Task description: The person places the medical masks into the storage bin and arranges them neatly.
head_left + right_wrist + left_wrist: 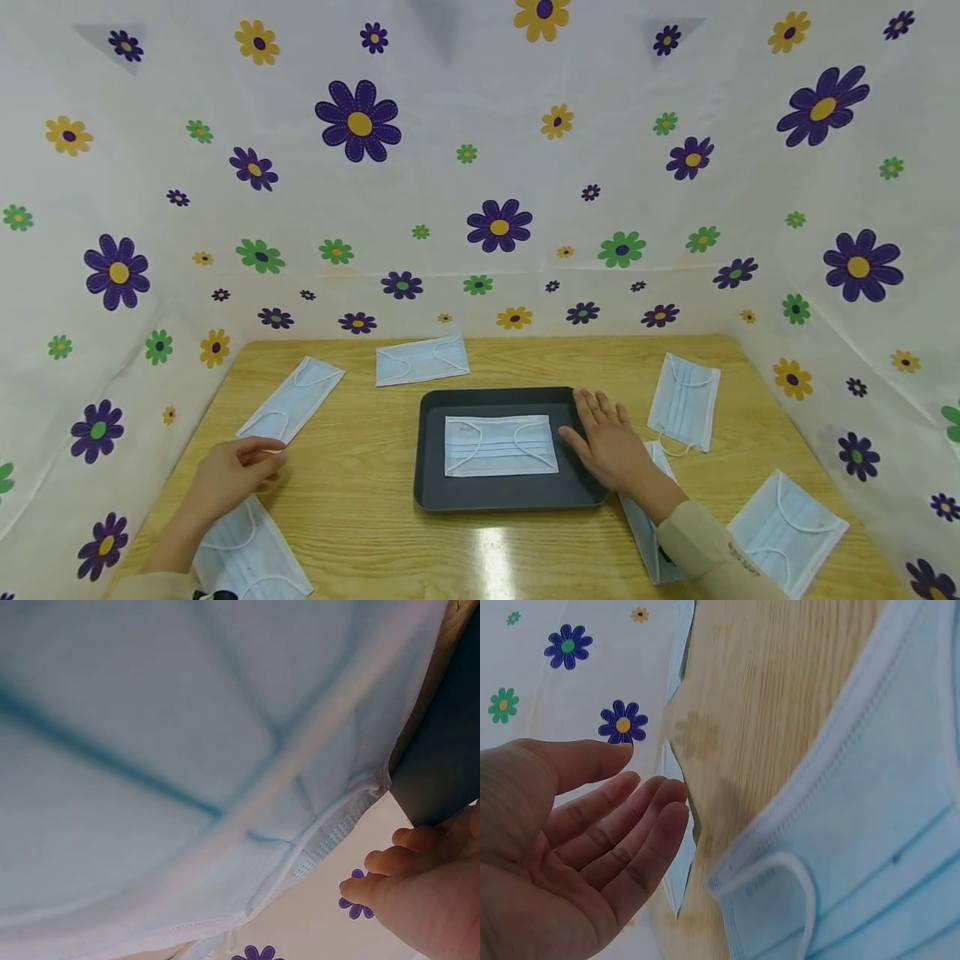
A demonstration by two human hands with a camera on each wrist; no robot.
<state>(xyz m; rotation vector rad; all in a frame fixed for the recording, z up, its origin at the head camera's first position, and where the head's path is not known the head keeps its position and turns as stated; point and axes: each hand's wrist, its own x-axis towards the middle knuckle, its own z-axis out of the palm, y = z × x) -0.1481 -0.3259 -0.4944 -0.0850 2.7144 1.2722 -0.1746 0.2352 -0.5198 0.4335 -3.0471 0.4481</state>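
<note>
A dark grey tray [510, 495] lies on the table with one pale blue face mask [501, 447] flat inside it, its white ear loops on top. My right hand [609, 446] rests at the tray's right rim, fingers extended and thumb over the inside. A mask [645, 529] lies partly hidden under that forearm and fills much of the right wrist view. To the left, my left hand [234, 477] hovers with loosely bent fingers [634, 862] and holds nothing. It is between an angled mask [295, 398] beyond it and another mask [251, 554] below its wrist.
One more mask [422, 360] lies behind the tray. On the right side are a mask [684, 402] with a loop hanging off its lower edge and a mask [787, 529] near the front. A white flowered cloth [450, 192] walls the wooden table [360, 467] at the back and sides.
</note>
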